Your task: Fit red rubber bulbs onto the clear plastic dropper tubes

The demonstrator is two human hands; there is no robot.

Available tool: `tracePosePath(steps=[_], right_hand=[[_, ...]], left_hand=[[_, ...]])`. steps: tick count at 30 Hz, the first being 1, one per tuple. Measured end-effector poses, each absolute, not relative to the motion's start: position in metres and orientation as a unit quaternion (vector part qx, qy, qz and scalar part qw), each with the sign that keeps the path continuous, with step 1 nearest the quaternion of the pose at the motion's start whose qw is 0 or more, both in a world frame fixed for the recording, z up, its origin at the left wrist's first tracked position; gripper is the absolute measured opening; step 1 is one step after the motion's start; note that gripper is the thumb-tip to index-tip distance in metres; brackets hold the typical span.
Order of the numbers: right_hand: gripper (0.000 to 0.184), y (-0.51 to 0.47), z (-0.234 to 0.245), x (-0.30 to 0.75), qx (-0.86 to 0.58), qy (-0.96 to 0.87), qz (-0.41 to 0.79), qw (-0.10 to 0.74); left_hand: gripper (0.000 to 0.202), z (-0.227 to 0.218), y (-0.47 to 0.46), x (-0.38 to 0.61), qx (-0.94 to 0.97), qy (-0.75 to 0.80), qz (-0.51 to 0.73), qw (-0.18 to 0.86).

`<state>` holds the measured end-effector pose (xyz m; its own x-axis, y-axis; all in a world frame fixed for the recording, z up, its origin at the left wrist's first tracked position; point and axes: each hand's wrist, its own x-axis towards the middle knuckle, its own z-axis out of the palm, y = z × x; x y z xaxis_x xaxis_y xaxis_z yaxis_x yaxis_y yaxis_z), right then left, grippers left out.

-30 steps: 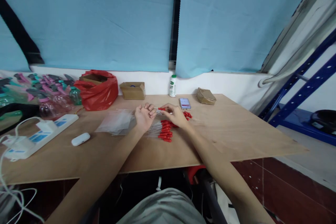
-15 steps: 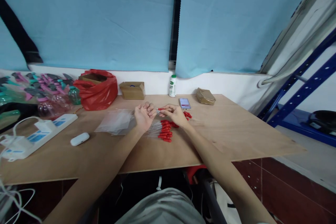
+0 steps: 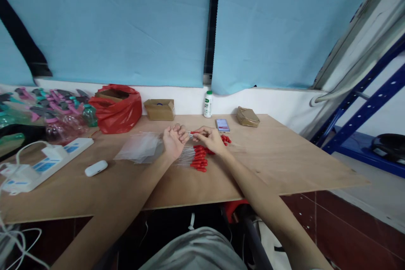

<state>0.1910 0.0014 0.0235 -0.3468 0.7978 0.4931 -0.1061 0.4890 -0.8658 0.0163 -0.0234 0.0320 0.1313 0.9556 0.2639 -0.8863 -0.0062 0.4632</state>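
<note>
Between my two hands is a dropper with a red rubber bulb (image 3: 193, 133) and a thin clear tube. My right hand (image 3: 211, 138) pinches it at the bulb. My left hand (image 3: 174, 141), palm turned up, has its fingers curled around the tube end; they partly hide the tube. Below the hands lies a pile of similar red-bulbed droppers (image 3: 199, 158), tubes pointing left. Loose red bulbs (image 3: 226, 139) sit just right of my right hand. To the left of my left hand are flat clear plastic bags (image 3: 136, 145), overlapping on the wooden table (image 3: 284, 160).
A phone (image 3: 223, 125), a white bottle (image 3: 208, 104) and two cardboard boxes (image 3: 160, 110) (image 3: 247, 116) stand at the back. Leftward are a red plastic bag (image 3: 122, 112), spray bottles (image 3: 63, 114), a power strip (image 3: 47, 164) and a white earphone case (image 3: 96, 168).
Almost nothing differs. Both hands stay on the dropper, with only slight finger movement at the red bulb.
</note>
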Motion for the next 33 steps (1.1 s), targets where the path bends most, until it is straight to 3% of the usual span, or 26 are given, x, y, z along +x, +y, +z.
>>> tracePosePath(steps=[21,33], right_hand=[[0.036,-0.001,0.023,0.191,-0.240,-0.708,0.392,0.536],[0.030,-0.007,0.026,0.202,-0.274,-0.813,0.141,0.493]], left_hand=[[0.026,0.032,-0.026,0.024,0.231,0.041,0.649,0.724],[0.024,0.029,-0.026,0.027,0.201,0.036,0.644,0.737]])
